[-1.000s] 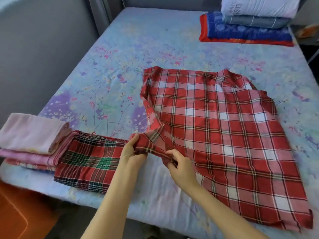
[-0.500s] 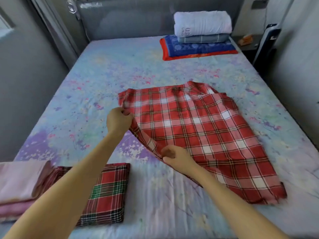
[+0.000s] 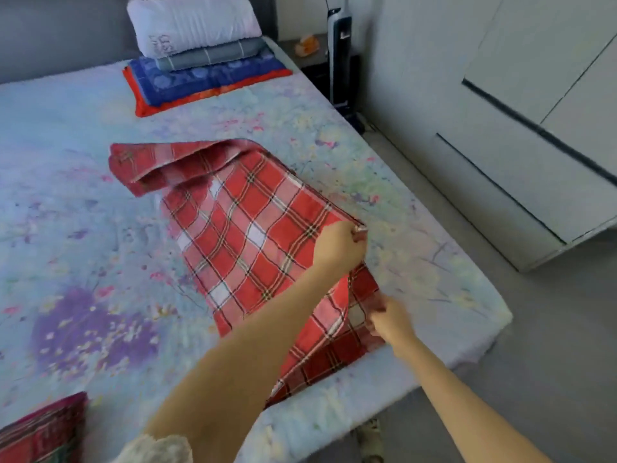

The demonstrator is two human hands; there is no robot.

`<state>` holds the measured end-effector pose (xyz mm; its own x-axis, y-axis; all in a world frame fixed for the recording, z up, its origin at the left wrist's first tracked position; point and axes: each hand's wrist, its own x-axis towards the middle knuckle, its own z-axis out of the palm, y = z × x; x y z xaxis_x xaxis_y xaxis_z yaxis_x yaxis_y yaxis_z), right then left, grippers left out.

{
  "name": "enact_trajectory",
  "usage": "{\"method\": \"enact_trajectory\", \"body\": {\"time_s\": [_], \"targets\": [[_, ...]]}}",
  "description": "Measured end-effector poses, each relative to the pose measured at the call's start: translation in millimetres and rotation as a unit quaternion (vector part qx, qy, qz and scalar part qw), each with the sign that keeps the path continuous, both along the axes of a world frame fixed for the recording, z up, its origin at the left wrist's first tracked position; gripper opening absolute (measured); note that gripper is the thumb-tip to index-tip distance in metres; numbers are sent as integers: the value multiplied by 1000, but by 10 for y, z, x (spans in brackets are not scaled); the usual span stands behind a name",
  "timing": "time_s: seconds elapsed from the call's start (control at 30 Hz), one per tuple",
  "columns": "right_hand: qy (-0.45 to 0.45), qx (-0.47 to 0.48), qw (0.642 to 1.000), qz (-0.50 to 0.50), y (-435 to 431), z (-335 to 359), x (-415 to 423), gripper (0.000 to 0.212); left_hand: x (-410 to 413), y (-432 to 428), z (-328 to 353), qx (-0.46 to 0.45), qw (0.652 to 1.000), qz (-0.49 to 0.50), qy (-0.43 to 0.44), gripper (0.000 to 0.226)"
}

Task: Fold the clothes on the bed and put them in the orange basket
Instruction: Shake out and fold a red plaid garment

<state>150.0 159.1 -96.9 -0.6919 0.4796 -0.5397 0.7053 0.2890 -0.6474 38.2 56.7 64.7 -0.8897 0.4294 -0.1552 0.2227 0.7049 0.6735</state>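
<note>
The red plaid cloth (image 3: 253,242) lies on the bed (image 3: 66,228), a little right of the frame's centre. It is doubled into a long strip. Its long axis runs on a diagonal, from the upper left of the frame down to the lower middle, where its near end reaches the mattress edge. The far end points to the upper left and is rolled loosely over itself into a thick, curled lip. The strip's upper surface bellies up off the sheet between the two ends.

Both hands work the strip's right-hand edge. The left hand (image 3: 340,245) sits right of centre, its arm crossing over the cloth from the bottom of the frame. Its fingers are curled and pinch the edge of the fabric at the knuckles' far side. The right hand (image 3: 389,320) is just below and to the right of it, fingers clenched on the same edge, where the fabric bunches into a small upright fold.

In the lower left corner, the corner of a folded plaid garment (image 3: 40,429) lies on the sheet, well apart from the strip. At the top of the frame a white pillow (image 3: 193,25) tops a grey folded layer and a blue blanket (image 3: 200,81) with an orange border. An upright appliance (image 3: 340,61) stands beside the bed at upper right, and pale cabinet doors (image 3: 534,145) fill the right side.
</note>
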Motion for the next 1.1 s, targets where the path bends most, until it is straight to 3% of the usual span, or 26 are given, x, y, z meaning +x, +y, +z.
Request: {"method": "enact_trajectory", "body": {"time_s": [0.07,0.13,0.2,0.3,0.4,0.47,0.57,0.7,0.77,0.8,0.87,0.9,0.93,0.97,1.03,1.1], "targets": [[-42,20,999,14,332,-33,58,12,15,159,-431,-2,996,73,-46,37],[-66,27,997,11,640,-180,98,20,36,225,-836,-17,989,125,-76,31],[-83,37,996,0,847,-317,85,15,81,230,-1149,-32,983,153,-92,27],[-112,-23,992,-43,1070,-709,7,20,174,312,-1633,-27,980,158,-120,29],[-122,-150,974,-116,1053,-1073,-32,22,383,328,-1959,-8,975,135,-176,17],[-105,-199,962,-154,985,-1225,-39,18,482,358,-2100,17,972,137,-192,18],[-62,-138,969,-197,925,-1190,-63,24,463,390,-2071,96,962,187,-174,9],[97,-106,959,-246,851,-748,-31,17,197,355,-1753,270,904,272,-188,8],[138,-195,925,-295,824,-560,-30,15,54,315,-1608,325,874,291,-213,7],[126,-284,883,-353,827,-517,-65,20,2,289,-1533,337,866,294,-225,7],[54,-461,765,-446,890,-530,-149,27,-75,255,-1404,334,865,294,-233,11],[15,-488,739,-464,942,-535,-178,20,-93,269,-1361,330,867,292,-233,14],[-11,-492,739,-460,944,-521,-231,16,-115,246,-1296,330,869,289,-230,13],[-29,-475,766,-433,949,-534,-294,19,-128,231,-1241,330,871,284,-228,11],[-24,-444,813,-376,970,-558,-391,41,-139,203,-1154,327,872,283,-228,8],[71,-373,856,-352,996,-531,-366,30,-145,179,-1092,329,871,288,-223,9]]}}
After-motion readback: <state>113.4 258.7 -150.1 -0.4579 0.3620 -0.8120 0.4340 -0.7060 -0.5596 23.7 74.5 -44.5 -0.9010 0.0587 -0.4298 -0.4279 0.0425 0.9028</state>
